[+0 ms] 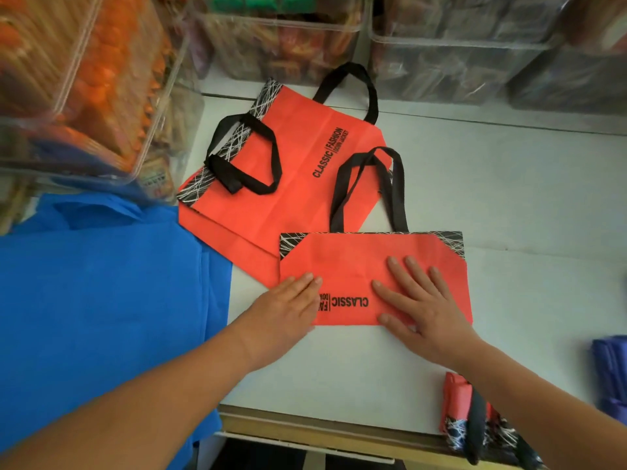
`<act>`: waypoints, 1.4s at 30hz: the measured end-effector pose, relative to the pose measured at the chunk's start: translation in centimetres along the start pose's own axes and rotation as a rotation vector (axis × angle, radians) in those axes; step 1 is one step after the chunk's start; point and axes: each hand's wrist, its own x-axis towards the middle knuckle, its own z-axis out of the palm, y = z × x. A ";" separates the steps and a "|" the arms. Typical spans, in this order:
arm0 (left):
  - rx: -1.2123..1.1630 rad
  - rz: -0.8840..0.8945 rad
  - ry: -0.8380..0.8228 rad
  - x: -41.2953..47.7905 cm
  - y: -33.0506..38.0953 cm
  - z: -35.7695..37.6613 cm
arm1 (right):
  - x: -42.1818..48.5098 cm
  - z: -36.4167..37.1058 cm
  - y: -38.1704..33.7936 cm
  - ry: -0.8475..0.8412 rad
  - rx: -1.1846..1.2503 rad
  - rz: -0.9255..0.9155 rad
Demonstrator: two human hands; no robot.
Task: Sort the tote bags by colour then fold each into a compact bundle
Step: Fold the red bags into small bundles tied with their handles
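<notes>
At the table's (339, 368) near edge, partly hidden, lies what seems a finished red bundle (456, 393). Just beyond it, the left hand (288, 301) and right hand (422, 308) press flat, fingers straight, on the red tote bag (356, 262), folded once in mid-table. Its long axis runs left to right, and its handles (397, 198) point away. The next move is probably a sideways fold that keeps the crease pinned. Farther off lies a second red bag (295, 157), unfolded.

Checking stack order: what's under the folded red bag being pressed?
Mostly the white table. The folded red bag, pressed by left hand and right hand, overlaps a corner of the flat red bag at its left edge. How far that runs underneath is covered.
</notes>
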 end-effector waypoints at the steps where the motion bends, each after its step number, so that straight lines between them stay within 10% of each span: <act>1: 0.087 0.003 0.002 0.0 0.6 -0.1 | 0.1 -0.1 0.0 -0.013 0.015 0.012; 11: -0.448 -0.326 -0.058 0.2 -1.3 -5.8 | 1.0 -8.7 1.4 -0.370 0.293 0.153; 19: -0.518 -0.656 0.149 1.8 -2.6 -4.4 | 1.8 -9.2 3.0 0.083 0.571 0.654; 25: -0.127 -0.221 0.163 2.8 -0.8 -2.0 | 4.3 -4.8 2.2 0.294 0.423 0.794; 34: -0.259 -0.282 -0.045 1.6 -0.7 0.2 | 4.7 -1.3 0.9 0.218 -0.248 0.435; 42: -0.396 -0.256 0.013 1.6 -1.2 -0.1 | 6.4 0.8 -3.4 0.167 -0.251 0.566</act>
